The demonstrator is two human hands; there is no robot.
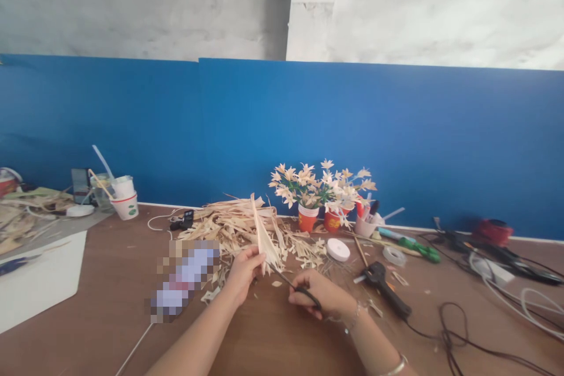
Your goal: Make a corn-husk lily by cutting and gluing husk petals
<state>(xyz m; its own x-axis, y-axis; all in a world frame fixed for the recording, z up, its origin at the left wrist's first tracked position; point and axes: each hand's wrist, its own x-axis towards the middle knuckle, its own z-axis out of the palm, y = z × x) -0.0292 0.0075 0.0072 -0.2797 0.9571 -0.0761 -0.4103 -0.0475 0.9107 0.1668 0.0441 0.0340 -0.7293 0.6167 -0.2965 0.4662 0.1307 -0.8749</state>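
Note:
A pale dried husk (261, 232) stands upright in my left hand (241, 275), pinched near its lower end between thumb and fingers. My right hand (325, 294) is closed around the dark handles of a pair of scissors (308, 295). Their blades point left and reach the husk's frayed lower edge; whether they are cutting into it I cannot tell. Behind my left hand spreads a heap of dried husks (220, 220), with cut scraps (311, 249) scattered to its right.
Pale artificial flowers (308, 179) stand in red paper cups (307, 220) behind. To the right lie a white tape roll (338, 249), a glue gun (385, 289) and black cable (447, 329). A pixelated object (185, 282) lies left; white cups (125, 205) stand beyond.

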